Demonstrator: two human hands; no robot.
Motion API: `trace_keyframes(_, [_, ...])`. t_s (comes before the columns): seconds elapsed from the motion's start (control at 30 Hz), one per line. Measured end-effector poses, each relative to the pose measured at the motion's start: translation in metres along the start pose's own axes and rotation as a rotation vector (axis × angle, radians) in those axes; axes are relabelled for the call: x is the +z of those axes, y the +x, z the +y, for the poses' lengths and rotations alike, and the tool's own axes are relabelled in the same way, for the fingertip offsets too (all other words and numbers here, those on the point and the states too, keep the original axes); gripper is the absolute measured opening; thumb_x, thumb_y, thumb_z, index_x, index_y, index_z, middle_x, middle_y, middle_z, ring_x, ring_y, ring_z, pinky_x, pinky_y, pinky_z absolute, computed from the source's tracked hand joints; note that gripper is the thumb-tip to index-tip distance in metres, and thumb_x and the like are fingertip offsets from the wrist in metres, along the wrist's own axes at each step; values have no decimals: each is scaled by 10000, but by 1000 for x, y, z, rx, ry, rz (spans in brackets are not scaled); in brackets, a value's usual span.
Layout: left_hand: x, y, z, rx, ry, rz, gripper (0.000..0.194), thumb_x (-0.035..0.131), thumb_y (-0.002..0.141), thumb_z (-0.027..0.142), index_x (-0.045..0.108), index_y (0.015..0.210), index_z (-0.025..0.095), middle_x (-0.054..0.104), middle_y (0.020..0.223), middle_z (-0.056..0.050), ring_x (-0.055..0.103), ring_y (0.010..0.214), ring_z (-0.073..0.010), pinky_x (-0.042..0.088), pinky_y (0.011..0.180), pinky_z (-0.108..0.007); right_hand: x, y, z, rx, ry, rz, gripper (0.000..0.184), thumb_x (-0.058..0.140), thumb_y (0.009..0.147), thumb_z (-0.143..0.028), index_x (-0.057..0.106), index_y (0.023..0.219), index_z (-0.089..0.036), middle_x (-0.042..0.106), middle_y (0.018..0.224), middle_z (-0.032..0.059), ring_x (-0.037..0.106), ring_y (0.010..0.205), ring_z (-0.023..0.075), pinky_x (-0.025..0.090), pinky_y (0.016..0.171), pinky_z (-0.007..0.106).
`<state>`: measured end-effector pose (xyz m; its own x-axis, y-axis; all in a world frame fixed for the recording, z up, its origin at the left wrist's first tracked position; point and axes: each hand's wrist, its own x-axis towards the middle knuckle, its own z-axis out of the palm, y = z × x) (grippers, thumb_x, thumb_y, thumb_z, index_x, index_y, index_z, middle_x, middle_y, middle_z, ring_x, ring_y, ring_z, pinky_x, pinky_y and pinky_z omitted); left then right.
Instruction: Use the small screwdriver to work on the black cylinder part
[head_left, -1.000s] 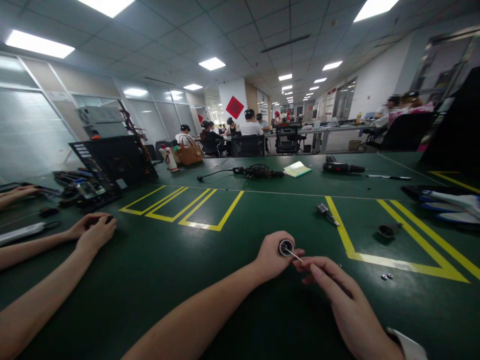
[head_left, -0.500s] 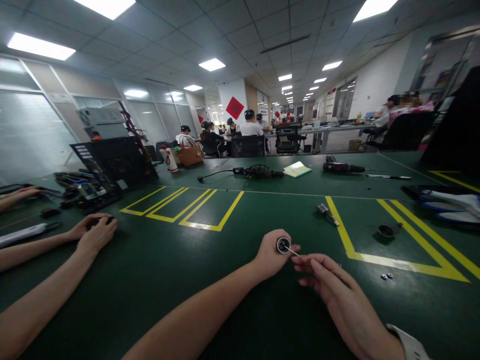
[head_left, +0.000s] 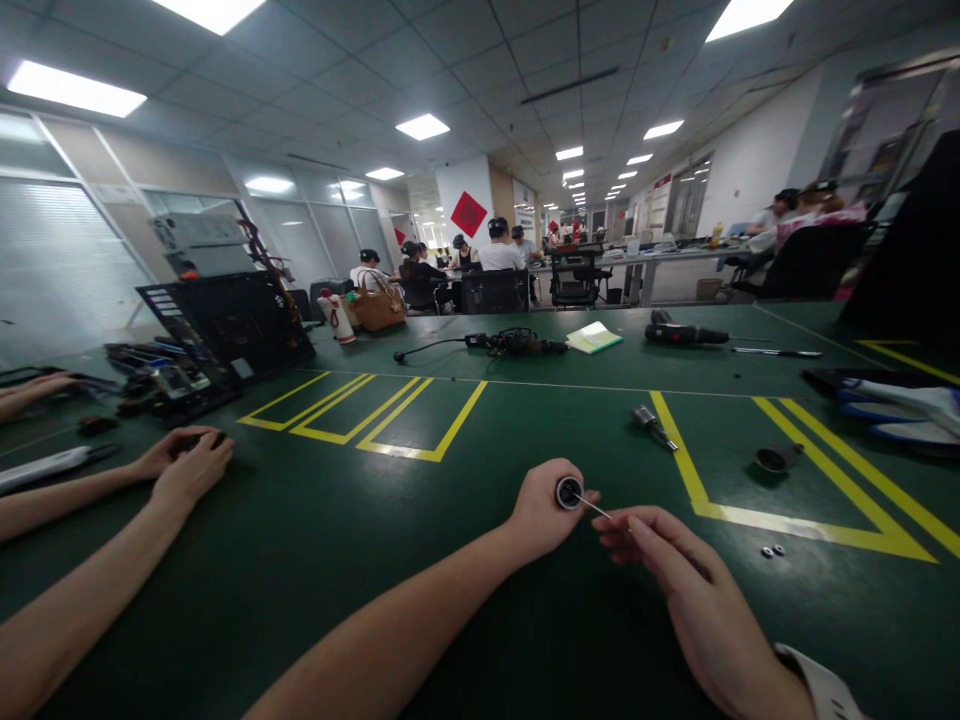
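Note:
My left hand (head_left: 545, 508) is wrapped round a small round part with a pale rim and dark hollow inside, a cylindrical housing (head_left: 569, 492), its open end facing me. Between thumb and fingers, my right hand (head_left: 667, 560) pinches a thin metal rod (head_left: 595, 507). The rod's far tip reaches into the housing's opening; its near end is hidden by my fingers. Two small ring-shaped pieces (head_left: 772, 551) lie on the green table (head_left: 450, 530) right of my right hand. Farther back are a dark cup-shaped part (head_left: 778, 459) and a grey metal fitting with a stem (head_left: 654, 427).
A co-worker's hands (head_left: 191, 465) rest on the table at left. At the back lie a cabled tool (head_left: 517, 343), a notepad (head_left: 595, 338), a power drill (head_left: 686, 332) and a pen (head_left: 776, 352). Yellow tape (head_left: 810, 530) marks the tabletop. A black frame (head_left: 232, 330) stands back left.
My right hand has shifted slightly right and down, and more of the rod shows between it and the housing. My left hand keeps its grip, with the housing turned slightly.

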<state>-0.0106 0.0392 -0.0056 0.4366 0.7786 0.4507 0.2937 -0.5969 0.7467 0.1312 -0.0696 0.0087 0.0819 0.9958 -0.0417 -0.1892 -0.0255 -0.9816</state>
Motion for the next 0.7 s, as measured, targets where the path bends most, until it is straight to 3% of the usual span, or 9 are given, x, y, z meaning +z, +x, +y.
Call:
trace_keyframes(0.17, [0,0,0,47,47,-70,171,652,713,255,520,654,163,527,649,20,494,596,-109,393,572,-222,-4,3,-12,-169,-331,0,314,502,842,-485,664,860,-217,660,931,64,596,903,249,464,802,391])
trace_keyframes(0.37, [-2,0,2,81,190,-140,120,630,735,247,550,695,167,572,683,9,516,623,-122,400,622,-246,-2,-1,-25,-402,-737,-152,230,423,896,-333,620,894,-215,628,903,69,581,850,231,460,745,396])
trace_keyframes(0.47, [-3,0,4,114,263,-181,117,615,758,256,552,708,170,586,703,3,531,660,-133,400,675,-267,-2,-1,-31,-461,-856,-185,237,413,889,-300,610,795,-209,626,838,69,575,783,229,453,690,392])
trace_keyframes(0.57, [-4,0,6,126,290,-215,95,618,759,235,552,727,175,597,729,3,545,703,-142,398,722,-279,-5,3,-35,-384,-765,-149,297,417,872,-346,597,680,-207,634,754,64,584,734,231,453,660,381])
trace_keyframes(0.7, [-5,0,6,103,268,-185,101,646,727,208,552,717,176,601,735,0,542,698,-147,397,725,-285,-10,13,-33,-182,-413,-71,279,507,813,-382,684,699,-199,681,748,64,614,778,249,463,717,382])
